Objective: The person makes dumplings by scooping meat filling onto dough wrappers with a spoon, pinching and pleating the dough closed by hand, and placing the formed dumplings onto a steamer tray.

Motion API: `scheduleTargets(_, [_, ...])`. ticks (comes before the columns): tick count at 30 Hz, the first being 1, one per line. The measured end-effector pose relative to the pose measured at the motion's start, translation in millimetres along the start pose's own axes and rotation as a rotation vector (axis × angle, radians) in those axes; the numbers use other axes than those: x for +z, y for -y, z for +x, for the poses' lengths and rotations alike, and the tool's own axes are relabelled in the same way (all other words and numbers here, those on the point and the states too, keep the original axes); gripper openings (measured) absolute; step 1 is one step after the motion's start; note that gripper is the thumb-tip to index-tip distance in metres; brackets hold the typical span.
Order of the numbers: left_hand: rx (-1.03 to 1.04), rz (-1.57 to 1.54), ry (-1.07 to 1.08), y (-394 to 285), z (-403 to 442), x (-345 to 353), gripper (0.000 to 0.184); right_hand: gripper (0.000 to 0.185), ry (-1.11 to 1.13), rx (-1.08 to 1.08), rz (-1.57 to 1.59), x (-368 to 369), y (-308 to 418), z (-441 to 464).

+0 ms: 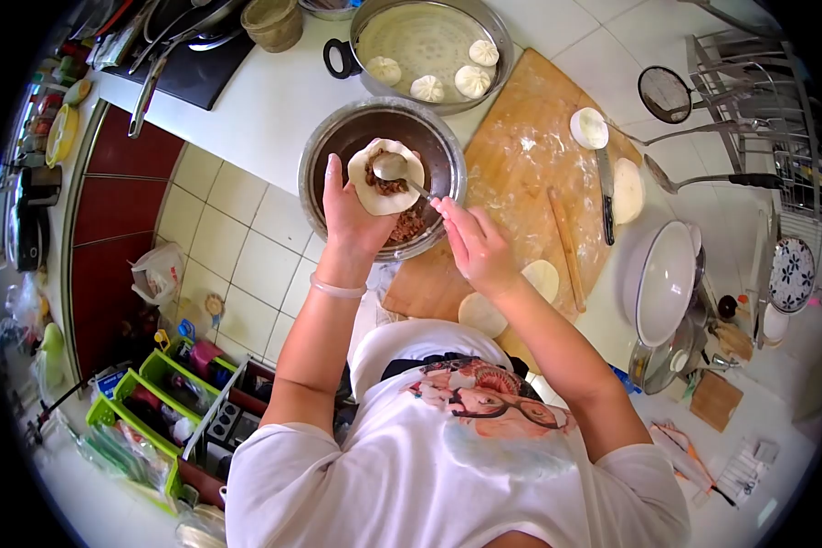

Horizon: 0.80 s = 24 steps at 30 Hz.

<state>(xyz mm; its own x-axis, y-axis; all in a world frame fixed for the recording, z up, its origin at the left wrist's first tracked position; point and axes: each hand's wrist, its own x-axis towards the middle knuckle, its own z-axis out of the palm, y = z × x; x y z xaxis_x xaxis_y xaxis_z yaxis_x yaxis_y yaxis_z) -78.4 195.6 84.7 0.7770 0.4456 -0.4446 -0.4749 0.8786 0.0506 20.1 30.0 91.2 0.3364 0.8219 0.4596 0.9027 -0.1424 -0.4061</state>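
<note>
My left hand (361,217) cups a round dough wrapper (412,175) above a metal bowl (445,146). Dark minced filling sits in the middle of the wrapper. Closed round the handle of a metal spoon (391,166), my right hand (475,239) holds the spoon's bowl on that filling. More minced filling (406,226) lies inside the metal bowl, partly hidden by my left hand and the wrapper. Near my right forearm, flat dough rounds (541,279) rest on the floured wooden board (511,173).
A steamer pan (411,46) with several pleated buns (472,81) stands behind the bowl. On the board lie a rolling pin (566,248) and a knife (605,196), near a dough piece (627,192) and a small white cup (589,128). A white basin (664,283) is at right.
</note>
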Motion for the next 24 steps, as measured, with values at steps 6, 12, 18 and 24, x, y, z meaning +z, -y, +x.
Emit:
scheduleTargets(6, [0.022, 0.004, 0.032, -4, -2, 8, 0.073, 0.035, 0.068, -0.063, 0.004, -13, 6, -2])
scheduleTargets(12, [0.053, 0.041, 0.088, -6, 0, -4, 0.07, 0.029, -0.022, 0.022, 0.203, -7, 8, 9])
scheduleTargets(18, [0.092, 0.033, 0.117, -22, -2, -25, 0.071, 0.021, 0.09, 0.137, 0.358, -5, 17, 16])
scheduleTargets(24, [0.318, 0.16, -0.101, -55, -9, -43, 0.077, 0.024, 0.438, 0.51, 0.371, 11, -7, 15])
